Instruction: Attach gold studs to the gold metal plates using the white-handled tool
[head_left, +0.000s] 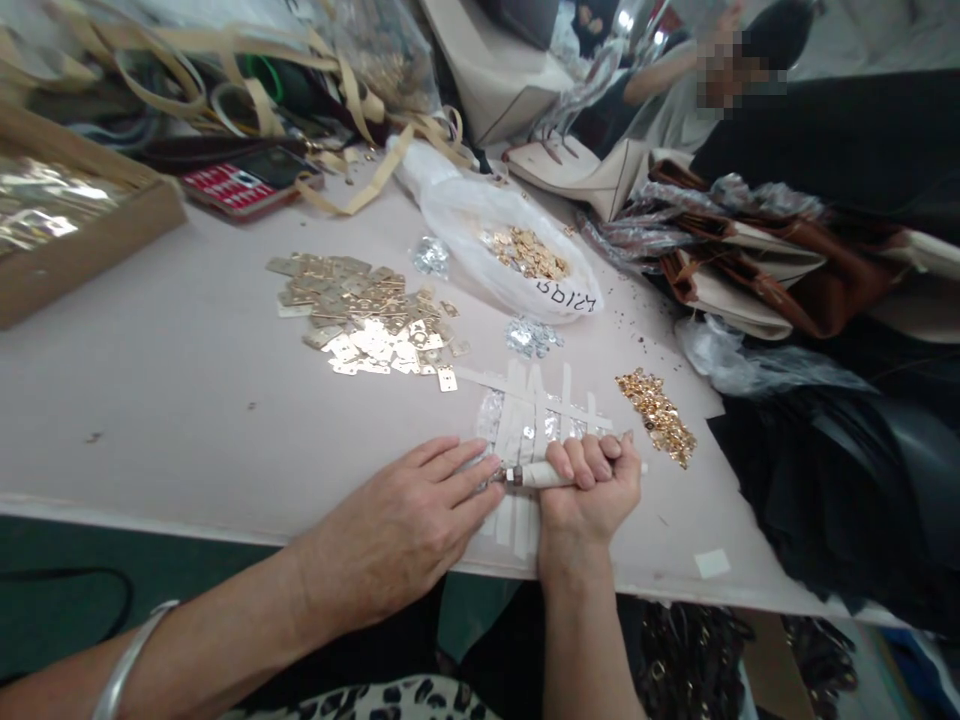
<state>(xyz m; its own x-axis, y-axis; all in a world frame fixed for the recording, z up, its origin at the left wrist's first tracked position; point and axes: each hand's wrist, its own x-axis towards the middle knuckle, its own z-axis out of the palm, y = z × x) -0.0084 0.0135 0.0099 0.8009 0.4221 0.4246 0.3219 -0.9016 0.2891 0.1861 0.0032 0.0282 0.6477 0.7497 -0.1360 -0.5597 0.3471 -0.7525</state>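
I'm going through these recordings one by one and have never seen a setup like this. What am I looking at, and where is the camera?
There is no machine here: a person works with two bare hands. The single picture comes from a camera worn on that person's head, looking forward and down. The right hand grips the pale handle of a tool; the left hand has its fingertips by the tool's metal end, where any small piece held is too hidden to make out. Beneath them, pale strips cross on the table. Around lie a pile of flat gold-coloured plates, small gold-coloured parts, silvery pieces and a white bag holding more gold-coloured pieces.
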